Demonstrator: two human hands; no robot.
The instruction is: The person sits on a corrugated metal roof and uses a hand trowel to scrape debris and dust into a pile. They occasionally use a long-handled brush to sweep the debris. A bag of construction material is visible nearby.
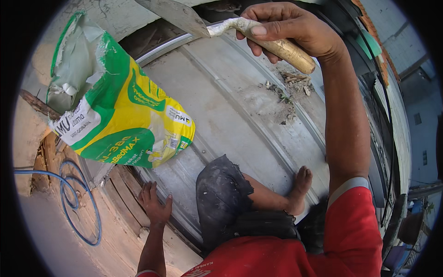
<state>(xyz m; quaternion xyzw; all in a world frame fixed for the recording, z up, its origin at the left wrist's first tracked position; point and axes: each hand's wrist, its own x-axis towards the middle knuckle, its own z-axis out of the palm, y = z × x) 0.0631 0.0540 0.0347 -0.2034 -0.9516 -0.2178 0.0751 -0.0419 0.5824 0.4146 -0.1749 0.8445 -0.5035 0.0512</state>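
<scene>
My right hand (300,30) is raised at the top of the view, its fingers and thumb wrapped round the wooden handle of a trowel (181,15). The trowel's metal blade points to the upper left, and its bent neck is smeared whitish. Lower left, my left hand (155,206) rests with fingers spread by the boards at the edge of the metal roofing, holding nothing. Between the hands leans a green, yellow and white sack (124,115). Its torn mouth gapes toward the upper left, showing a pale lining.
Ribbed metal roofing (221,87) spreads beneath me, with crumbled debris (295,87) on it at right. A blue hose (94,210) lies coiled at left near wooden boards (122,198). My bare foot (301,187) is on the roofing. A dark cable (385,111) runs down the right side.
</scene>
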